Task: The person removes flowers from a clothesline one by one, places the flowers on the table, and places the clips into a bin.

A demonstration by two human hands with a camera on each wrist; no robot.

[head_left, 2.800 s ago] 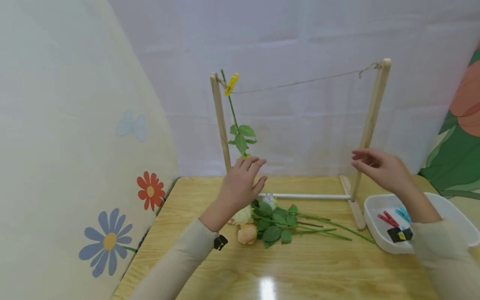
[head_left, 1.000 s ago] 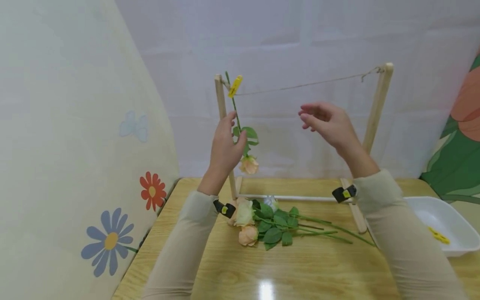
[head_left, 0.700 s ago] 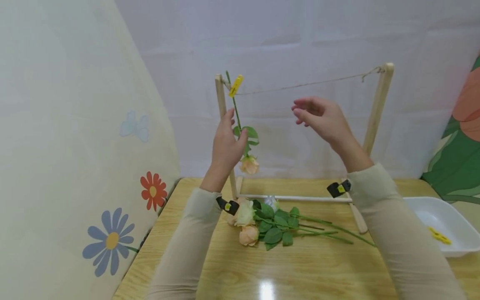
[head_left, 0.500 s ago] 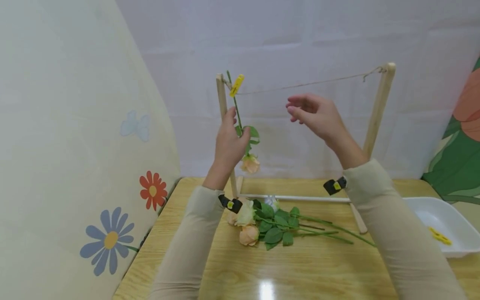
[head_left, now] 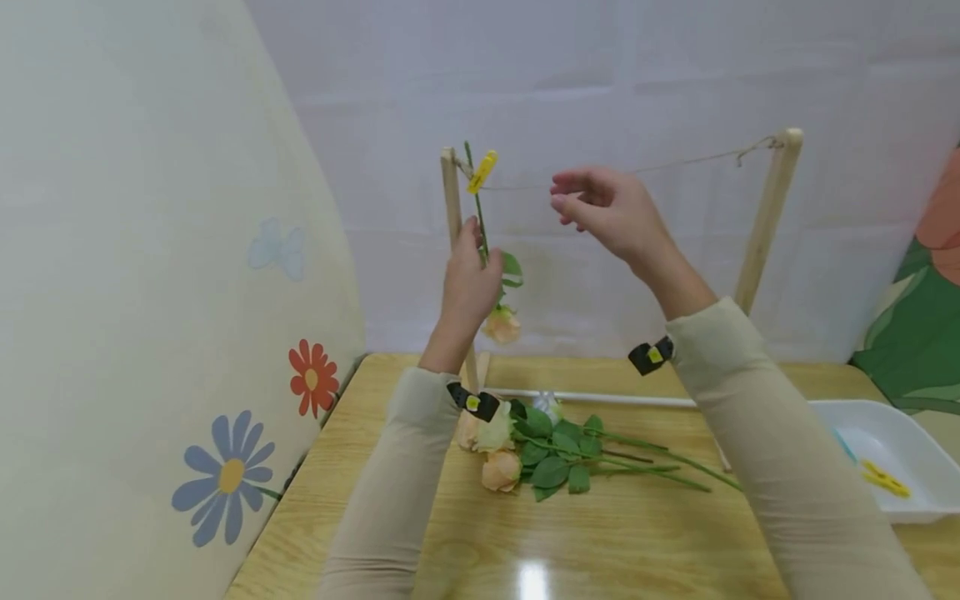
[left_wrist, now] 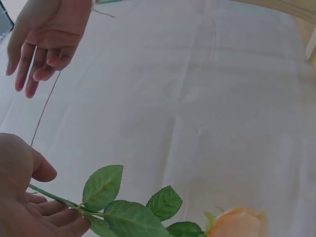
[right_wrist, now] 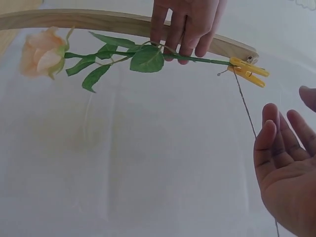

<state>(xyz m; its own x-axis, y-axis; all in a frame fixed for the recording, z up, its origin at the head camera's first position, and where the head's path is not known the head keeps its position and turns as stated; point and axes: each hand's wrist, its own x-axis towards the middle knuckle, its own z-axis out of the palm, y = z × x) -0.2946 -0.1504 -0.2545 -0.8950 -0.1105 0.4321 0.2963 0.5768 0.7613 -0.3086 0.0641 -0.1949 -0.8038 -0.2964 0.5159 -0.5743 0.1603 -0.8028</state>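
Note:
A peach rose (head_left: pixel 502 325) hangs head down from a twine line (head_left: pixel 675 163), its green stem clamped by a yellow clothespin (head_left: pixel 482 172). My left hand (head_left: pixel 471 279) is at the stem below the clothespin. In the right wrist view, the left fingers (right_wrist: pixel 185 37) lie straight behind the stem; in the left wrist view the thumb (left_wrist: pixel 43 168) stands apart from it. My right hand (head_left: pixel 611 208) is raised by the twine to the right of the clothespin, fingers loosely bent, holding nothing. Both hands show in both wrist views.
The twine runs between two wooden posts (head_left: pixel 770 217), joined low down by a white rod (head_left: pixel 600 399). Several roses with green leaves (head_left: pixel 551 472) lie on the wooden table (head_left: pixel 600 550). At right, a white tub (head_left: pixel 933 462) contains a yellow clothespin (head_left: pixel 885 479).
My right hand has come from near the right post leftward and up to the twine. The left hand has risen from the rose's bloom to its stem. The rose still hangs from the clothespin.

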